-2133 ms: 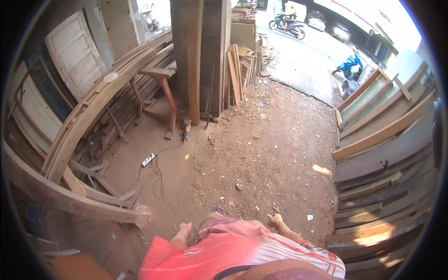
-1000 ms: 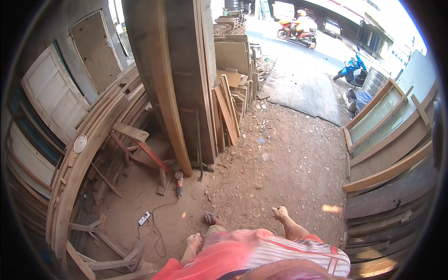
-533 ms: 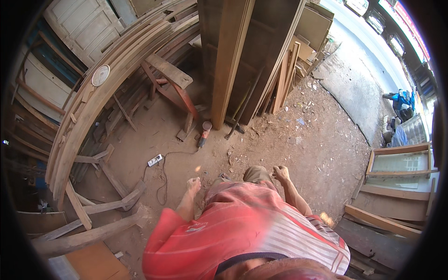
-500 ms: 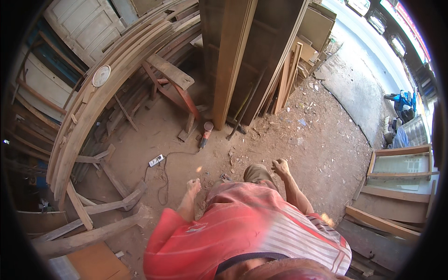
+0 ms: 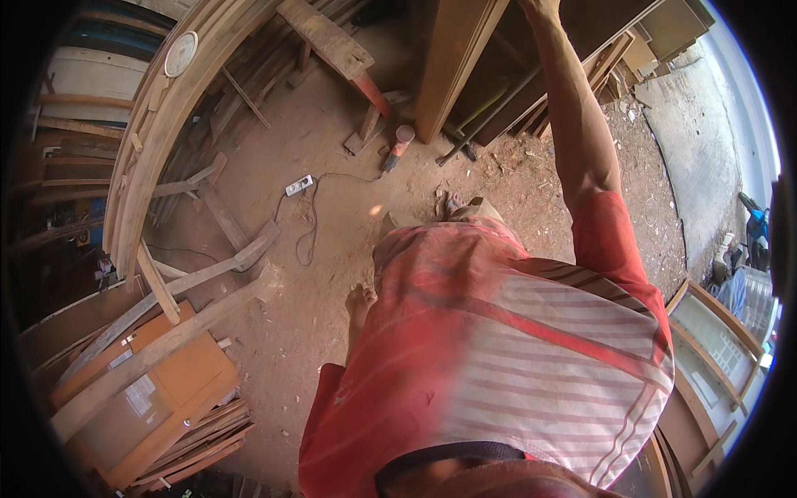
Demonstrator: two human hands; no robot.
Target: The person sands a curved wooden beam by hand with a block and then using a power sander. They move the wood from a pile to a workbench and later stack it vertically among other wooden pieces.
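Note:
My right arm stretches far forward, and my right hand (image 5: pixel 541 5) is at the top edge beside tall upright wooden boards (image 5: pixel 465 62). The picture's edge cuts the hand off, so its fingers and any contact with the boards are hidden. My left hand (image 5: pixel 360 300) hangs low by my left side, its fingers curled in, with nothing visible in them. On the dirt ground ahead lies an orange and dark angle grinder (image 5: pixel 397 152) with a round disc end. Its cord runs to a white power strip (image 5: pixel 299 185).
A wooden trestle (image 5: pixel 336 46) with red legs stands ahead-left. Long curved planks (image 5: pixel 170 116) are stacked at the left, with a round white lid (image 5: pixel 181 54) on them. Loose timber (image 5: pixel 166 357) and brown panels (image 5: pixel 178 373) lie lower left. Framed glass panels (image 5: pixel 706 332) lean at right.
My right arm has swung up and forward from my side to the boards. My left hand has drawn back closer to my body. The view has shifted as my body moved forward.

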